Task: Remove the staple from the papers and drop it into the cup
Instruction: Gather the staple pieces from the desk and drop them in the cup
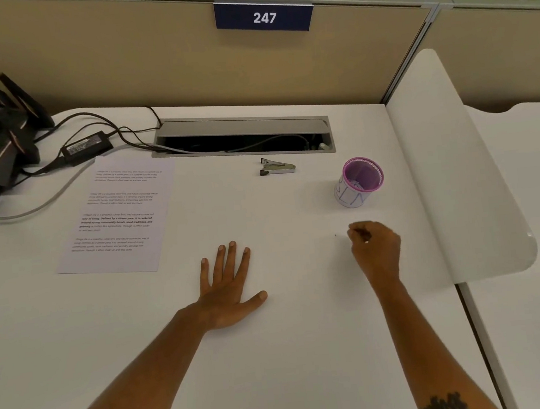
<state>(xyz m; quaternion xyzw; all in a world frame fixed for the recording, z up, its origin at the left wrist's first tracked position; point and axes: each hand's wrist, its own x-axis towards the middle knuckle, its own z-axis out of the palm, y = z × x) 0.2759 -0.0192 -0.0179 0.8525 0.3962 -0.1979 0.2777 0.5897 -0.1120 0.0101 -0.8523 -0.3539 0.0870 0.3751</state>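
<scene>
Plainly, the staple itself is too small to make out for certain — a tiny dark speck (335,235) lies on the desk (292,350) just left of the right hand (376,248), and it may be the staple or only a mark. That hand is curled, fingertips (355,230) bunched together as if pinching something, though whether anything sits between them I cannot tell. The cup (360,180) stands near, just beyond the hand, its pink rim open upward. The papers (118,215) lie well apart to the left, with the left hand (229,287) flat on the desk, fingers spread, holding nothing. The stapler-like tool (276,166) rests untouched further back.

The risk, I judge: so slight a thing could slip from the pinch, or miss the rim — and vanish against the white surface.
</scene>
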